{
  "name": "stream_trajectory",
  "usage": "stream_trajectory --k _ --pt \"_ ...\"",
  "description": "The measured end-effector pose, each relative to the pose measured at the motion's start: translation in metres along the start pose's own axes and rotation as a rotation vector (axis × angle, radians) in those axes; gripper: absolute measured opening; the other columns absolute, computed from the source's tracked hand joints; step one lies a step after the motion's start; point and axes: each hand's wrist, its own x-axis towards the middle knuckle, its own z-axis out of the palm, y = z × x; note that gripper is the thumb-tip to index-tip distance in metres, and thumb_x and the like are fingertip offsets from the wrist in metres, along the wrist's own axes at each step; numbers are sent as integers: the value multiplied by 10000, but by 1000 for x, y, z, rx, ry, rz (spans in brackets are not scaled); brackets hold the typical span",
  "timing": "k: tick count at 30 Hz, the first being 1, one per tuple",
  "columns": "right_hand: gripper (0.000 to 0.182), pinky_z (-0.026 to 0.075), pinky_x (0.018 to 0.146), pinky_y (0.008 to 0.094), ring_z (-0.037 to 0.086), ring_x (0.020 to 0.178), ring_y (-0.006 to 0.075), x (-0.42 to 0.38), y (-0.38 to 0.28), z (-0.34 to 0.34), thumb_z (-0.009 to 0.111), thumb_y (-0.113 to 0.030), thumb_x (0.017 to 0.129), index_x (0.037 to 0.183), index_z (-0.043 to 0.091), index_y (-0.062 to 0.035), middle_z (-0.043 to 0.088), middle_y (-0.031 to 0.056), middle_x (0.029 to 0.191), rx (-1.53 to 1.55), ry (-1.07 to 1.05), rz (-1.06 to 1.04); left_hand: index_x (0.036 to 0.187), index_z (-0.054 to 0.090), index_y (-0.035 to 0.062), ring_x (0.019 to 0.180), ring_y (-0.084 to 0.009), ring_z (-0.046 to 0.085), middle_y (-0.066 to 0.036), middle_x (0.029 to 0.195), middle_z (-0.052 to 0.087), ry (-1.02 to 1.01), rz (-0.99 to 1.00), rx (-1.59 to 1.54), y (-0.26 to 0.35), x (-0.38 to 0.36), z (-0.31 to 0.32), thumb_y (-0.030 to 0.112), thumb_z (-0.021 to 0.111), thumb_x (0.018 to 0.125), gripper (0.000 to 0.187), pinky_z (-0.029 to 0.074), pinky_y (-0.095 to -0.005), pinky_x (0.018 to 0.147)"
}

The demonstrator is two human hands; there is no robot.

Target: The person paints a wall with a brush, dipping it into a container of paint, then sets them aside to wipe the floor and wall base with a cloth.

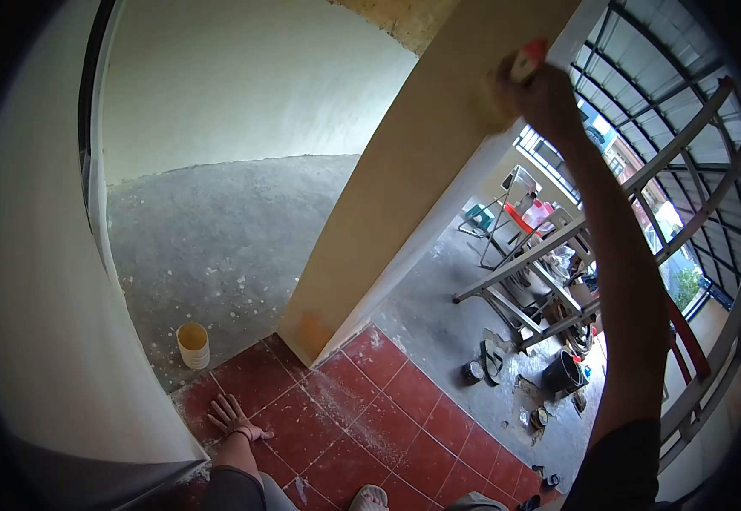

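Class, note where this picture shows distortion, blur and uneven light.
Head view: the roof panelling bows, corners go black. Head view: the paintbrush in the right hand is blurred. Head view: daylight glares at right, the right forearm looks dark.

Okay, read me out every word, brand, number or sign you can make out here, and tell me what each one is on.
There is no text I can read.
Brush in the right hand: too blurred to tell of any marking.
Pale tub: no lettering shows.
Black bucket and the small can: too small to tell.
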Motion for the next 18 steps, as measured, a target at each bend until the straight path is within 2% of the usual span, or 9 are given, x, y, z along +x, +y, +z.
stream_trajectory --k 1,3,4,5,6,9,10,13,18 --pt "302 558 567 375 679 573 266 18 -4 -27 616 -301 911 730 679 -68 649 108 586 -255 89 -71 1522 -192 117 1452 -367 -237 -181 1577 -253 -6 2 7 0 0 1 692 825 501 1552 -140 -579 1140" --pt "202 572 648 337 714 712 237 29 8 -43 654 -286 929 952 685 -88 702 105 778 -364 184 -157 1522 -193 119 1451 -365 -239 -180 1576 -255 7 -1 -6 0 4 4 684 830 501 1552 -140 -579 1141" --pt "94 568 714 362 692 785 263 20 -9 -34 663 -191 893 963 675 -129 691 87 877 -447 189 -361 1523 -192 118 1451 -377 -233 -189 1575 -254 12 5 -9 1 1 1 681 832 501 1552 -132 -592 1137" --pt "106 568 692 354 688 840 207 2 -28 -10 611 -211 880 880 695 -147 707 73 839 -688 320 -552 1523 -190 116 1450 -386 -230 -198 1574 -250 1 5 -17 2 0 -1 683 831 500 1553 -129 -601 1133" --pt "170 555 778 353 612 1022 199 -30 -32 31 608 -165 824 970 679 -215 657 31 1026 -627 218 -453 1523 -188 113 1449 -394 -228 -206 1573 -246 -17 -1 -18 3 -2 -5 686 831 500 1554 -125 -610 1130" --pt "113 512 815 393 567 1010 289 -163 -88 139 613 -154 750 819 624 -66 578 137 944 -513 -73 -429 1526 -174 107 1454 -415 -195 -224 1580 -210 1 14 -32 3 1 -3 682 830 512 1538 -80 -620 1134" --pt "133 495 832 396 562 995 280 -207 -114 164 611 -182 728 787 622 -64 579 119 906 -513 -114 -431 1528 -171 112 1458 -420 -178 -221 1583 -201 -17 7 -5 5 -3 -10 677 826 524 1524 -63 -625 1134" --pt "166 493 701 376 544 885 260 -324 -186 236 603 -220 720 746 625 -57 593 112 843 -371 -284 -336 1528 -176 116 1455 -411 -198 -216 1582 -213 -31 -25 38 4 2 -6 662 827 537 1512 -86 -624 1130" --pt "139 540 664 368 580 896 277 -458 -275 324 599 -191 762 802 643 -65 612 137 871 -73 -569 -150 1520 -199 115 1447 -382 -244 -195 1579 -242 -47 -25 2 13 0 -9 611 842 555 1504 -152 -618 1113"
